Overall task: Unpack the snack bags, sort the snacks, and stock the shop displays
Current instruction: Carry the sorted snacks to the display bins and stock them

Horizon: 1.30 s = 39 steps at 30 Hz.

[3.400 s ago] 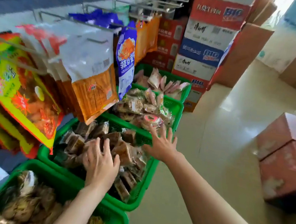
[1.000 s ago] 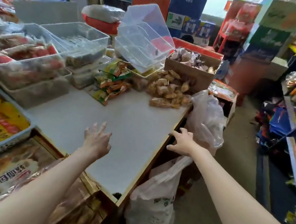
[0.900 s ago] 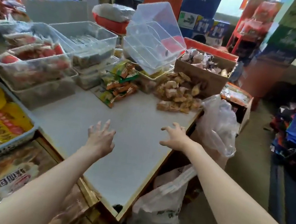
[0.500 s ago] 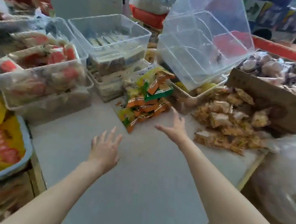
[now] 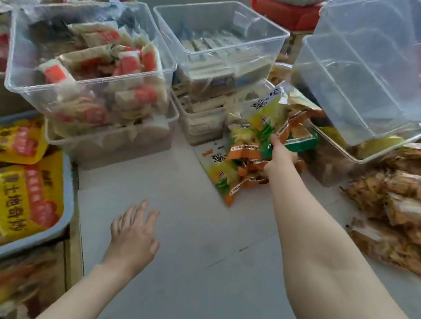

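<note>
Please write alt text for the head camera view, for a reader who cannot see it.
A person's right hand reaches into a pile of yellow-green-orange snack packets on a grey table, among clear plastic bins. The left hand hovers open above the table.

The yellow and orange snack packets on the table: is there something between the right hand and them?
Nothing visible stands between them. The right hand has already reached the pile of yellow and orange snack packets and its fingers are in among them. The tilted clear bin hangs above and to the right, off the hand's path.
</note>
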Tool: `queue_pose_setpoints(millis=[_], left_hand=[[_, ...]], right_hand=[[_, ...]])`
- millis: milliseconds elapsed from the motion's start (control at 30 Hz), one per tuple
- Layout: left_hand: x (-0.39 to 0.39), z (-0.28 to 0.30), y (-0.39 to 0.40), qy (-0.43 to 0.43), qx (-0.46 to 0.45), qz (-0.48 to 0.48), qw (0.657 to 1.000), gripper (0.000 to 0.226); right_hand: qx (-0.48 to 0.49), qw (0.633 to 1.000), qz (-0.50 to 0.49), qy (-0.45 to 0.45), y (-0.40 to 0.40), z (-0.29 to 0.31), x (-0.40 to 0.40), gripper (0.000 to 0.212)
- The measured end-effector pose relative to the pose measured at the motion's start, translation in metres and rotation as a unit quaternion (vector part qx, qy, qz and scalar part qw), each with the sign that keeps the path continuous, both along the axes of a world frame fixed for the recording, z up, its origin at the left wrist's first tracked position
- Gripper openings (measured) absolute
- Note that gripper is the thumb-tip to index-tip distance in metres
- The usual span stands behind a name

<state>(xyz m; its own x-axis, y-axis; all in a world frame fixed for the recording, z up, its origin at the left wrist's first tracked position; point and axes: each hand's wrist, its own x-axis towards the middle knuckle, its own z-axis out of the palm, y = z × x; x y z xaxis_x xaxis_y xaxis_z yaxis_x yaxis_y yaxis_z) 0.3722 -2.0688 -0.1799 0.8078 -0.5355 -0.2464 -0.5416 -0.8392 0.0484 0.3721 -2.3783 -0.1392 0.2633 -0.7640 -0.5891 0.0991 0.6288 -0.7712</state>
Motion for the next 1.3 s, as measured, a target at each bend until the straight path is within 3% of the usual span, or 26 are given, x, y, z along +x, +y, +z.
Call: queue_pose_setpoints(millis=[100, 367, 467, 567, 667, 733, 800, 833, 867, 933, 1000, 1067, 1233, 1300], left_hand=[[-0.004, -0.004, 0.011, 0.007, -0.005, 0.006, 1.0, 0.058], [-0.024, 0.006, -0.004, 0.014, -0.092, -0.008, 0.996, 0.06], [-0.045, 0.016, -0.016, 0.021, -0.164, -0.031, 0.986, 0.063], [-0.064, 0.026, -0.024, 0.029, -0.219, -0.067, 0.973, 0.06], [-0.075, 0.023, -0.021, 0.08, -0.149, -0.102, 0.98, 0.051], [-0.08, 0.013, -0.012, 0.157, -0.06, -0.112, 0.979, 0.048], [-0.082, 0.005, -0.003, 0.219, -0.022, -0.104, 0.97, 0.049], [-0.081, 0.002, -0.001, 0.231, -0.019, -0.102, 0.967, 0.051], [-0.079, 0.001, 0.0, 0.23, -0.023, -0.107, 0.967, 0.052], [-0.072, 0.002, 0.001, 0.204, -0.039, -0.116, 0.971, 0.053], [-0.06, 0.002, 0.004, 0.167, -0.063, -0.083, 0.981, 0.054], [-0.047, -0.001, 0.011, 0.144, -0.056, -0.023, 0.988, 0.058], [-0.016, -0.008, 0.021, 0.184, 0.027, 0.038, 0.982, 0.077], [-0.011, -0.01, 0.014, 0.188, 0.044, 0.022, 0.981, 0.076]], right_hand=[[0.01, 1.0, -0.024, -0.005, 0.006, 0.003, -0.01, 0.044], [0.016, 0.999, 0.008, 0.034, 0.074, -0.018, -0.088, 0.04], [0.044, 0.995, 0.07, 0.047, 0.108, -0.026, -0.14, 0.027], [0.063, 0.978, 0.154, 0.123, 0.137, -0.034, -0.187, 0.018], [0.057, 0.952, 0.233, 0.192, 0.141, -0.037, -0.221, 0.024], [-0.021, 0.898, 0.304, 0.316, 0.136, -0.027, -0.235, 0.031], [-0.182, 0.779, 0.349, 0.488, 0.127, -0.013, -0.242, 0.034], [-0.263, 0.727, 0.348, 0.53, 0.126, -0.004, -0.24, 0.034], [-0.328, 0.702, 0.342, 0.532, 0.127, 0.006, -0.232, 0.032], [-0.413, 0.689, 0.361, 0.473, 0.128, 0.018, -0.202, 0.03], [-0.447, 0.651, 0.445, 0.423, 0.127, 0.015, -0.16, 0.035], [-0.456, 0.578, 0.526, 0.425, 0.128, 0.001, -0.124, 0.045], [-0.405, 0.378, 0.607, 0.57, 0.129, -0.033, -0.104, 0.051], [-0.393, 0.339, 0.6, 0.609, 0.124, -0.031, -0.106, 0.047]])
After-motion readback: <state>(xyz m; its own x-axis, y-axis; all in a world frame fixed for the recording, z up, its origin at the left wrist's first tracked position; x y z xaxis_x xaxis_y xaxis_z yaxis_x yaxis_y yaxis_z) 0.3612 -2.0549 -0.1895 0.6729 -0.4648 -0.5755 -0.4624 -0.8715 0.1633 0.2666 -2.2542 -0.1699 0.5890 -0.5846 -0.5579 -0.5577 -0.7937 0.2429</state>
